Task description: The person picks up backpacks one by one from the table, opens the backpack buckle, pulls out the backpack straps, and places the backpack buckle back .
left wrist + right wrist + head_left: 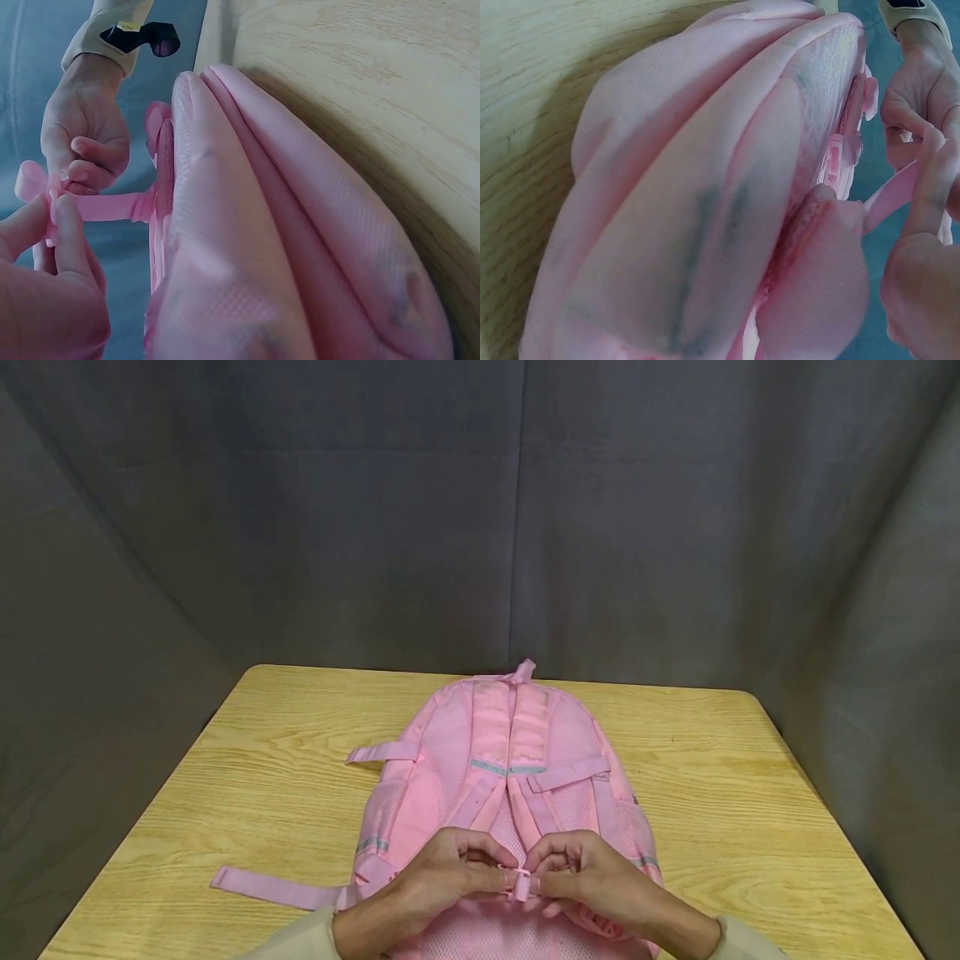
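Observation:
A pink backpack [442, 810] lies with its shoulder straps facing up. Over its lower part, both hands meet at a small pink plastic buckle [522, 871] threaded with pink webbing strap [112, 207]. My left hand [453, 878] pinches the buckle from the left between thumb and fingers. From the right, my right hand [592, 881] pinches the strap where it passes through the buckle. In the left wrist view the strap runs from the bag to the fingers, and a short loop of it stands out beyond the buckle. Fingers hide the buckle in the right wrist view.
The backpack rests on a wood-grain table [270, 793]. A loose strap end [273, 888] stretches out on the left, and another short strap [386, 752] sticks out above it. Dark grey curtains [375, 527] stand behind the table and at both sides.

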A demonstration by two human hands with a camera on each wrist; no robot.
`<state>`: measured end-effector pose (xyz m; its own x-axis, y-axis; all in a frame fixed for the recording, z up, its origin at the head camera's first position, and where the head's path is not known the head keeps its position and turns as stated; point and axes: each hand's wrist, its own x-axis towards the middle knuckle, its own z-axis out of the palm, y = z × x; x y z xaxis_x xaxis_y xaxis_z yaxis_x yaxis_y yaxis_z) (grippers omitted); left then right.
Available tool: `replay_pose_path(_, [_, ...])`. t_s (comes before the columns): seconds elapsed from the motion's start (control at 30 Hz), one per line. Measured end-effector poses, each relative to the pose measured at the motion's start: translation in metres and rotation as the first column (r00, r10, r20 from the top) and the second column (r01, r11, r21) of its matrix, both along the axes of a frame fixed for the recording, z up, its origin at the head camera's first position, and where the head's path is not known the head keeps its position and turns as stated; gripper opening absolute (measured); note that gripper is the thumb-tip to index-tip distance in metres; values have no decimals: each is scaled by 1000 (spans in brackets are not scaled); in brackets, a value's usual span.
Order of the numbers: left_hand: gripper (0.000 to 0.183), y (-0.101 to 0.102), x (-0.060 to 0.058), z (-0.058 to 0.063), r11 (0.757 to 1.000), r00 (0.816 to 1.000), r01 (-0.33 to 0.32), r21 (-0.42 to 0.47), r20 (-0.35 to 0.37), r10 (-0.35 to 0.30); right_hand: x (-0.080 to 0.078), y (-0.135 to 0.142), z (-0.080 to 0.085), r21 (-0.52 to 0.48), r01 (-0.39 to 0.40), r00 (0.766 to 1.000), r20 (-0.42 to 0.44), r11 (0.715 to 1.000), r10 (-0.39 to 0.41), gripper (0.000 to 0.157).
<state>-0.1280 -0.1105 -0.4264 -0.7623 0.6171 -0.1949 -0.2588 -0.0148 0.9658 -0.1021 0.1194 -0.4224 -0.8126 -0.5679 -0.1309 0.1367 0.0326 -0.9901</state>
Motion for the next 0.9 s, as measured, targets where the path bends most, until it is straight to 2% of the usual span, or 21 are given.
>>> replay_pose_path(0.33, [23, 0, -1, -4, 1000, 1000, -19, -1, 3, 19, 2, -1, 0, -37, 13, 999, 35, 999, -12, 20])
replay_pose_path(0.57, [23, -1, -2, -1, 1000, 1000, -10, 8, 19, 10, 2, 0, 2, 65, 96, 993, 67, 993, -101, 20])
replay_pose_path(0.9, [26, -1, -1, 1, 999, 1000, -12, 43, 24, 11, 3, 2, 2, 45, 108, 987, 118, 993, -113, 17])
